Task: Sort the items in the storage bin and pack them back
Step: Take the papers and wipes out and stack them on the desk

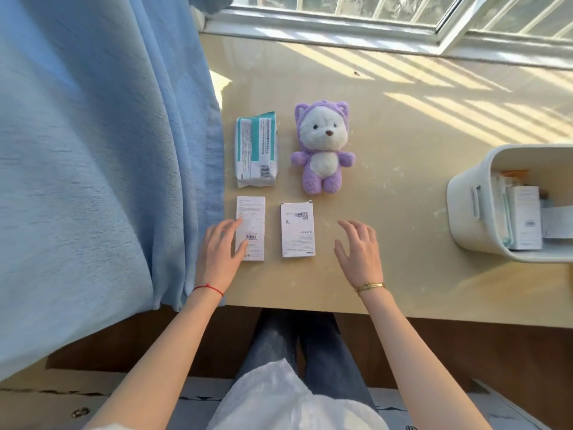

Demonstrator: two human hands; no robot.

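Note:
Two white boxes lie flat on the beige table: the left box (252,218) and the right box (297,229). Behind them are a teal-and-white pack (255,148) and a purple plush bear (322,147) lying face up. My left hand (218,254) rests with straight fingers on the left box's left edge. My right hand (361,251) hovers with relaxed, spread fingers to the right of the right box, holding nothing. The white storage bin (471,209) stands at the right edge with several boxes inside.
A blue curtain (102,166) hangs along the table's left side, touching its edge. A window frame (341,29) runs along the back. Bare tabletop (403,135) lies between the bear and the bin. My legs show below the table's front edge.

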